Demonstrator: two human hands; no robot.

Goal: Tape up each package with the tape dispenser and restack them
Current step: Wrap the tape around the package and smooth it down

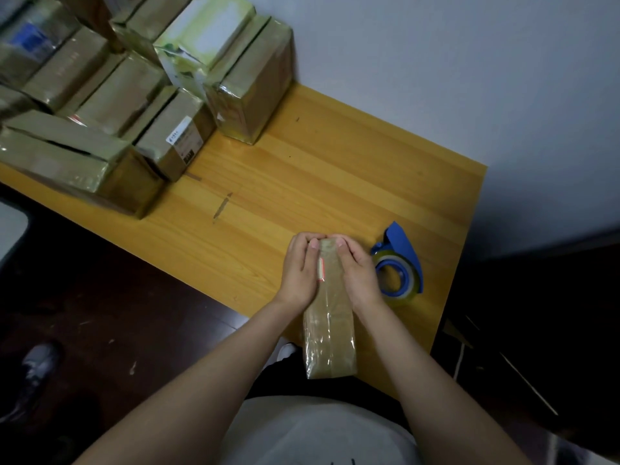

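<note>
A person holds a long brown package just below the centre of the frame, lengthwise away from the body; its far end is between both hands and its near end reaches the near edge of the wooden table; shiny clear tape wraps its near half, and a small red and white strip shows on its left edge. The left hand grips the far end from the left, thumb laid on top and fingers curled over the end; the right hand grips it likewise from the right, thumb on top and fingers bent round the end, so the fingertips of both hands nearly meet. The blue tape dispenser, loaded with a clear roll, lies on the table just right of the right hand, untouched. The stacked packages, brown and glossy with tape, fill the upper left of the frame on the table's far side; a white and green box sits on top of them. A shoe rests on the dark floor at lower left.
</note>
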